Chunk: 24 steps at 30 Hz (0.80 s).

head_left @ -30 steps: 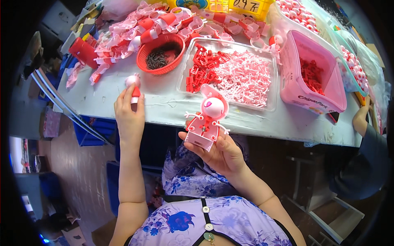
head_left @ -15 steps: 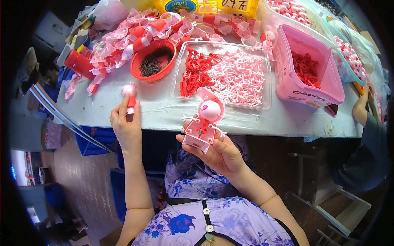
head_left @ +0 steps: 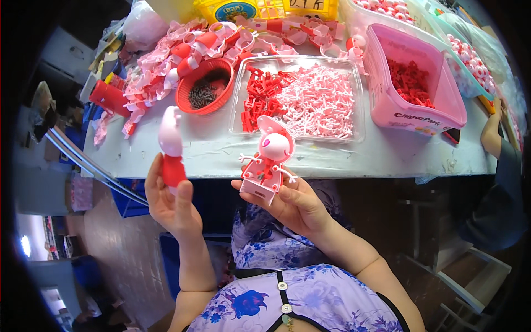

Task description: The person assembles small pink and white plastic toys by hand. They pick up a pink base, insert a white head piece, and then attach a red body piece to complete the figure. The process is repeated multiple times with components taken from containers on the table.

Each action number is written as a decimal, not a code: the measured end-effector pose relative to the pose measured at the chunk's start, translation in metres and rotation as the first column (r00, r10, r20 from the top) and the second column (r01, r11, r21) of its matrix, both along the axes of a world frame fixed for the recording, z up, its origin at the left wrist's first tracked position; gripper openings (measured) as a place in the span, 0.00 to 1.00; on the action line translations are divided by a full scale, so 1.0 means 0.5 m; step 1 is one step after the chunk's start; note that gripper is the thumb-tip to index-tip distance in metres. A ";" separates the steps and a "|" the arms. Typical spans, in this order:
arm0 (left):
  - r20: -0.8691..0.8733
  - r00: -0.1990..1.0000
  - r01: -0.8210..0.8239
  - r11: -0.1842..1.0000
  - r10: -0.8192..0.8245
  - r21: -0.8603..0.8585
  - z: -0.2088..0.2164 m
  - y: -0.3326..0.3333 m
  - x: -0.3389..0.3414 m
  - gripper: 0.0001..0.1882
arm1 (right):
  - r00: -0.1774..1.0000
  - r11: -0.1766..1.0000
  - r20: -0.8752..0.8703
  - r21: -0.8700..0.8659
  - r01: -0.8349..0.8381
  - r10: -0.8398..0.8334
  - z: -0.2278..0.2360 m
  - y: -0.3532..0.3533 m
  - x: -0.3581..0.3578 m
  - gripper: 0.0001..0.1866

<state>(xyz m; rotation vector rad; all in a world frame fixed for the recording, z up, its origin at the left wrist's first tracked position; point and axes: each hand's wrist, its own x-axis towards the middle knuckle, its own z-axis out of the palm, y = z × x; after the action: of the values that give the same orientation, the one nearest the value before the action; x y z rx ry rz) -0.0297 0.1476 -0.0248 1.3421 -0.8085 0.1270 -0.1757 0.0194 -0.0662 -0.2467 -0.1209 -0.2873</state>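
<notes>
In my left hand (head_left: 176,207), thumb and fingers pinch a smooth toy figure shell (head_left: 172,146) with a pale pink head and red body, held upright above the table edge. My right hand (head_left: 301,207) is closed around the base of an opened pink toy figure half (head_left: 270,157). Its hollow side faces up, showing a round pale pink head piece, two thin arms sticking out sideways and red parts inside. The two toy pieces are apart, side by side. Beyond them a clear tray (head_left: 238,131) holds small red clips (head_left: 263,97) and pale pink arm pieces (head_left: 321,99).
A red basket (head_left: 206,108) with small dark screws stands left of the tray, and a pink bin (head_left: 409,119) of red parts to its right. Pink and red shells (head_left: 160,69) pile up behind. Another person's hand (head_left: 492,133) rests at the far right edge.
My left hand has lifted the pink and red shell off the table side, nearer to me and turned. The right hand still holds the opened toy half, nearly unmoved.
</notes>
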 end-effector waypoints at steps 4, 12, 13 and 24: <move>-0.001 0.995 0.101 0.995 -0.101 0.008 0.006 -0.011 -0.044 0.39 | 0.999 0.998 -0.006 -0.043 0.035 -0.036 0.005 0.003 0.002 0.35; -0.019 0.986 0.169 0.983 -0.168 0.076 0.004 -0.034 -0.073 0.38 | 0.994 0.993 -0.036 -0.068 0.101 -0.104 0.013 0.003 -0.010 0.34; -0.018 0.986 0.166 0.983 -0.165 0.083 0.006 -0.035 -0.075 0.38 | 0.994 0.992 -0.031 -0.068 0.105 -0.108 0.013 0.005 -0.009 0.34; 0.015 0.993 0.118 0.990 -0.119 0.081 0.016 -0.049 -0.062 0.36 | 0.994 0.993 0.018 -0.042 0.108 -0.107 0.001 -0.002 -0.015 0.36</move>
<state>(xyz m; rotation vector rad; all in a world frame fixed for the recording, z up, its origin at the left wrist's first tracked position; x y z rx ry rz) -0.0605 0.1232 -0.0170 1.3659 -0.9161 0.0148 -0.1832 0.0184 -0.0656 -0.2943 -0.1293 -0.3941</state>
